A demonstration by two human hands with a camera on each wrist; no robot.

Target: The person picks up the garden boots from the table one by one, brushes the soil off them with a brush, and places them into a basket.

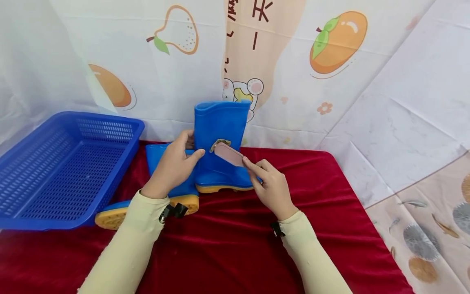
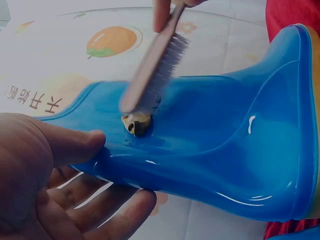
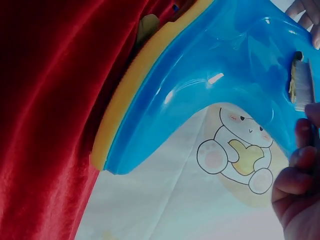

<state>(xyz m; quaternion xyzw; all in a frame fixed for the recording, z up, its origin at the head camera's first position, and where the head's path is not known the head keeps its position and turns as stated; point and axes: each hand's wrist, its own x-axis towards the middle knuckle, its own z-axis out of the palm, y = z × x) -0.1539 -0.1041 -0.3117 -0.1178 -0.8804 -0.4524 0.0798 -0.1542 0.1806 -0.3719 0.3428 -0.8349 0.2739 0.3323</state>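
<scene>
A blue rain boot (image 1: 222, 120) with a yellow sole stands upright on the red cloth. My left hand (image 1: 175, 165) holds the edge of its shaft, thumb on the near face and fingers round the far side. With my right hand (image 1: 271, 185) I pinch the handle of a pinkish-brown brush (image 1: 229, 155). In the left wrist view its pale bristles (image 2: 169, 67) face the shaft, at a yellowish-brown smear (image 2: 137, 126). The right wrist view shows the bristles against that smear. A second blue boot (image 1: 156, 157) lies behind my left forearm, partly hidden, its yellow sole toward me.
A blue plastic basket (image 1: 126, 163) stands at the left, beside the lying boot. Red velvet cloth (image 1: 227, 245) covers the table. A white curtain (image 1: 286, 118) with fruit prints hangs close behind the upright boot.
</scene>
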